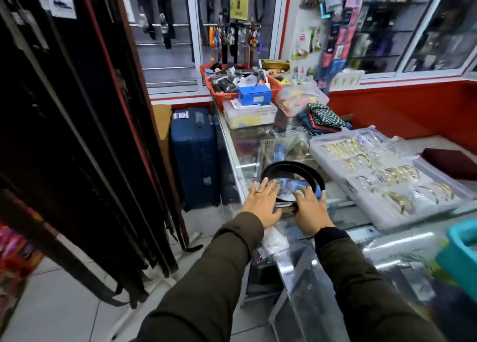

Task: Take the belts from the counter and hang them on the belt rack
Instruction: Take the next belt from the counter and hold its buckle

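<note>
A coiled black belt (291, 167) lies on the glass counter (343, 214) near its left edge. My left hand (262, 202) hovers flat over the coil's near left side, fingers spread, a ring on one finger. My right hand (309, 210) reaches onto the coil's near right side, fingers curved over the strap; the buckle end sits between the two hands. Whether either hand grips the belt is unclear. The belt rack (77, 135), full of dark hanging belts, fills the left of the view.
A clear tray of gold bracelets (382, 179) lies right of the belt. Further back stand a red basket (222, 94) of goods, a blue box (254, 95) and folded cloth. A blue suitcase (195, 156) stands on the floor between rack and counter. A teal bin (462, 254) sits at right.
</note>
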### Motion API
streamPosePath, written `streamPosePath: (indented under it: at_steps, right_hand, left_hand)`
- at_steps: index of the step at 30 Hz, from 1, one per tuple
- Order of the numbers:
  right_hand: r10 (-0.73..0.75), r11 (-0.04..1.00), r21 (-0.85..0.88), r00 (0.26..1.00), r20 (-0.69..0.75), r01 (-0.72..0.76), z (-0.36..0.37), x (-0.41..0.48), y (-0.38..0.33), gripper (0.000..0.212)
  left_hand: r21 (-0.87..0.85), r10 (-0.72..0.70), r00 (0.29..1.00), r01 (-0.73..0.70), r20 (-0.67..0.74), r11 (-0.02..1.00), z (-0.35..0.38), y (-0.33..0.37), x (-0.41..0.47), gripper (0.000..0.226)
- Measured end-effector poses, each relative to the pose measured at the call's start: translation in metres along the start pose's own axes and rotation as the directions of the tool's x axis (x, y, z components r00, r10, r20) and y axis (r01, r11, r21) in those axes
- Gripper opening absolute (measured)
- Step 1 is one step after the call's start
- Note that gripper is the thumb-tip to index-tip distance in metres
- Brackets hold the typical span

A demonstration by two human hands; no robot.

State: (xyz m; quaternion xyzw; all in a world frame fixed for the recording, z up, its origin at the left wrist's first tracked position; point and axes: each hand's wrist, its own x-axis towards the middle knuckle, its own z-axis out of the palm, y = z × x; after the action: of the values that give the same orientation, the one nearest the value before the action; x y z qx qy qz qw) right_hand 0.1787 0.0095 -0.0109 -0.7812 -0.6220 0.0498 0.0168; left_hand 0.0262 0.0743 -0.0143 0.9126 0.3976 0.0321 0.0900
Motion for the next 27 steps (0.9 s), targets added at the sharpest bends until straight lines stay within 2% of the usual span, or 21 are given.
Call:
streamPosePath:
  at_steps: [4, 7, 10, 13, 17, 20, 24, 26, 27]
  right_hand:
    - [-0.058, 0.997, 0.045, 0.997, 0.043, 0.056, 0.0, 0.007, 0.011, 0.048]
    - [-0.07, 0.995, 0.074, 0.997, 0.02, 0.068, -0.002, 0.01, 0.016, 0.04]
    - [-0.087, 0.981, 0.176, 0.996, 0.031, 0.08, -0.005, 0.009, 0.017, 0.031]
    - [-0.126, 0.96, 0.257, 0.991, 0.039, 0.112, -0.009, 0.005, 0.009, 0.028]
    - [-0.169, 0.955, 0.251, 0.986, 0.012, 0.16, -0.019, -0.001, -0.01, 0.029]
    - [-0.203, 0.939, 0.283, 0.979, -0.005, 0.196, -0.028, -0.004, -0.027, 0.028]
    - [-0.256, 0.901, 0.346, 0.964, -0.067, 0.263, -0.041, -0.011, -0.057, 0.026]
    - [-0.285, 0.859, 0.404, 0.949, -0.131, 0.314, -0.048, -0.014, -0.071, 0.02]
    - [-0.299, 0.828, 0.444, 0.939, -0.167, 0.343, -0.052, -0.016, -0.077, 0.017]
  left_hand:
    - [0.042, 0.002, 0.993, -0.007, 0.122, 0.999, 0.002, 0.007, 0.018, 0.064]
    - [-0.002, -0.009, 0.996, 0.009, 0.087, 1.0, 0.001, 0.008, 0.02, 0.047]
    - [-0.058, -0.047, 0.997, 0.05, 0.066, 0.997, -0.002, 0.005, 0.016, 0.033]
    - [-0.08, -0.062, 0.997, 0.065, 0.042, 0.995, -0.005, -0.002, 0.007, 0.03]
    - [-0.095, -0.081, 0.997, 0.08, -0.011, 0.992, -0.015, -0.017, -0.011, 0.029]
    - [-0.115, -0.084, 0.992, 0.074, -0.091, 0.991, -0.025, -0.031, -0.029, 0.033]
    - [-0.193, -0.07, 0.946, 0.009, -0.315, 0.981, -0.042, -0.048, -0.059, 0.04]
    - [-0.283, -0.134, 0.899, 0.012, -0.417, 0.959, -0.048, -0.055, -0.072, 0.053]
    - [-0.361, -0.209, 0.869, 0.039, -0.447, 0.932, -0.051, -0.056, -0.08, 0.06]
